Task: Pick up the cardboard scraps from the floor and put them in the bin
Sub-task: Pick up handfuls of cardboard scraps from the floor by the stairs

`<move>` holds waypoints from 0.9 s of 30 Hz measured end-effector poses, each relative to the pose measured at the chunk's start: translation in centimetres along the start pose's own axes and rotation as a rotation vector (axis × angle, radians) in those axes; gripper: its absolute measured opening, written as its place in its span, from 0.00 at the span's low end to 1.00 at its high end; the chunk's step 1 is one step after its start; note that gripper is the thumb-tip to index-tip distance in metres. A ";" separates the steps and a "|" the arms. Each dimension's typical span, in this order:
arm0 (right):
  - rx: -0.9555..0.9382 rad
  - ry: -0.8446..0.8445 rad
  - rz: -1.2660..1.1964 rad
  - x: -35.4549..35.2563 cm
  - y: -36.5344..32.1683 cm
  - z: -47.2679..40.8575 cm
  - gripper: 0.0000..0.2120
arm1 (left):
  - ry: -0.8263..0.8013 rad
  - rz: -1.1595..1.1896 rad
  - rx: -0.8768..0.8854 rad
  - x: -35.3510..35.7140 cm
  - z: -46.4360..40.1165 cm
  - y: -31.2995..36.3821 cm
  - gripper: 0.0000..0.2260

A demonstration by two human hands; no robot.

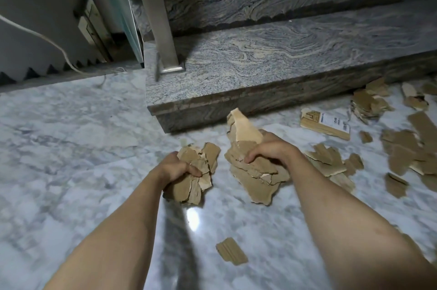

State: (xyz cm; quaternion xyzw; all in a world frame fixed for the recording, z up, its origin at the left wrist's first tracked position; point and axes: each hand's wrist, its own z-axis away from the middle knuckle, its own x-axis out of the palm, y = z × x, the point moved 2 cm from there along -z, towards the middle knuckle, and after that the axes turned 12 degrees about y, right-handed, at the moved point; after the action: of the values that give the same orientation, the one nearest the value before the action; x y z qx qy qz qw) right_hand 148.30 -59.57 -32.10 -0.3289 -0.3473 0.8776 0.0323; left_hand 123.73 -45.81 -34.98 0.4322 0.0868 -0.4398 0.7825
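My left hand (177, 168) is closed around a bunch of torn brown cardboard scraps (201, 164), held above the marble floor. My right hand (269, 150) grips a larger bundle of scraps (255, 171), with one pale piece sticking up past the fingers. A single loose scrap (231, 251) lies on the floor between my forearms. Many more scraps (406, 150) are scattered over the floor to the right, some stacked in a small heap (369, 103). No bin is in view.
A grey granite stair step (272, 70) rises just beyond my hands, with a steel railing post (163, 29) at its left corner. A cardboard piece with a shipping label (326, 124) lies near the step. A white cable (59, 48) runs along the left wall.
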 end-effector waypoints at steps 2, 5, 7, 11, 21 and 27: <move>-0.050 -0.073 0.186 1.3 -1.2 -1.2 0.57 | 0.057 -0.028 0.070 0.0 -1.0 0.7 0.46; -0.080 -0.098 0.350 3.5 -2.3 -2.7 0.56 | 0.049 -0.192 0.151 0.7 -2.5 1.6 0.53; -0.053 -0.068 0.398 4.2 -2.6 -3.3 0.51 | 0.055 -0.268 0.156 0.8 -3.2 2.1 0.47; -0.051 0.006 0.479 4.5 -2.4 -3.3 0.36 | 0.064 -0.345 0.199 0.7 -3.5 3.0 0.35; 0.025 -0.047 0.010 2.6 0.6 5.1 0.20 | 0.021 -0.186 0.077 -0.1 1.1 0.8 0.23; 0.017 -0.318 0.222 7.7 3.9 14.0 0.51 | 0.000 -0.121 0.014 0.6 6.9 -4.2 0.10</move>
State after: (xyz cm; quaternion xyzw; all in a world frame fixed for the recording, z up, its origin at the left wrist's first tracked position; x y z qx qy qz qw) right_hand 134.56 -68.56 -31.30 -0.2220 -0.3022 0.9196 -0.1174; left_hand 119.19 -52.37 -33.59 0.4315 0.1098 -0.4870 0.7514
